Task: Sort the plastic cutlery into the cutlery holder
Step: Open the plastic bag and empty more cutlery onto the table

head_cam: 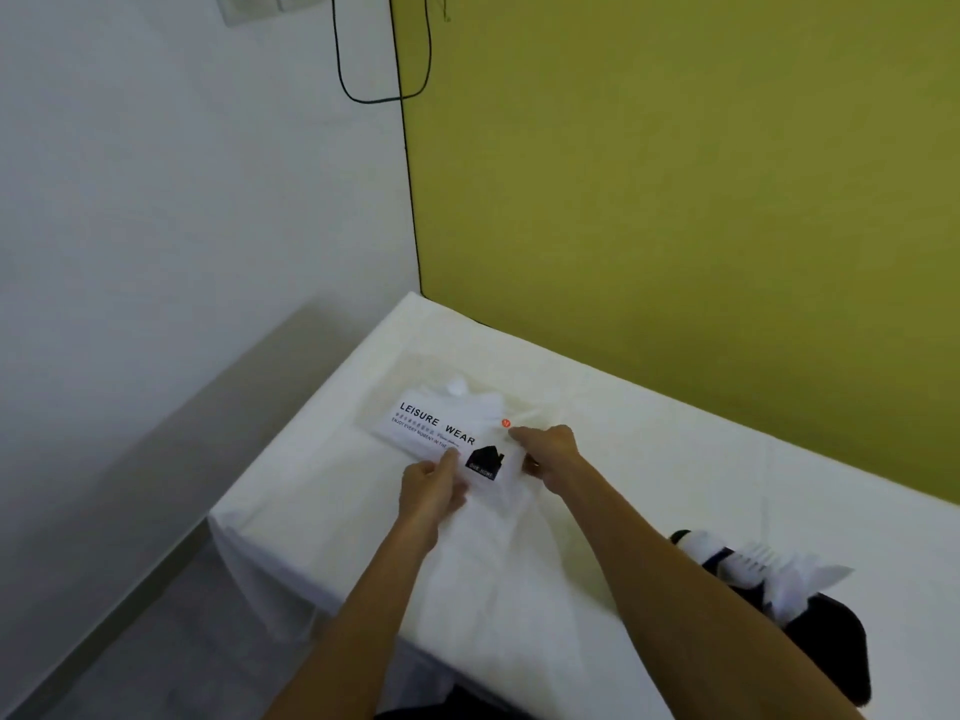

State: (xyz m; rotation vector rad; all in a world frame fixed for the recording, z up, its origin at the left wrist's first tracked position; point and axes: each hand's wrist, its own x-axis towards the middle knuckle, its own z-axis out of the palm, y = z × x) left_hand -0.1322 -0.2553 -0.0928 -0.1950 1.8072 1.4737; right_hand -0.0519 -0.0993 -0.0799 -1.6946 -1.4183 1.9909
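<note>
1. The left hand (431, 493) pinches the near end of a white printed bag (436, 426), mid-frame on the white table (675, 459).
2. The right hand (550, 452) pinches the bag's right edge.
3. White plastic cutlery (756, 563) sits at the black holder (836, 636), lower right, well apart from both hands.

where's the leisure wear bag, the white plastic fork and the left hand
leisure wear bag (437, 429): head view, on the black lettering.
white plastic fork (760, 555): head view, on its tines.
left hand (432, 493): head view, on the back of the hand.
</note>
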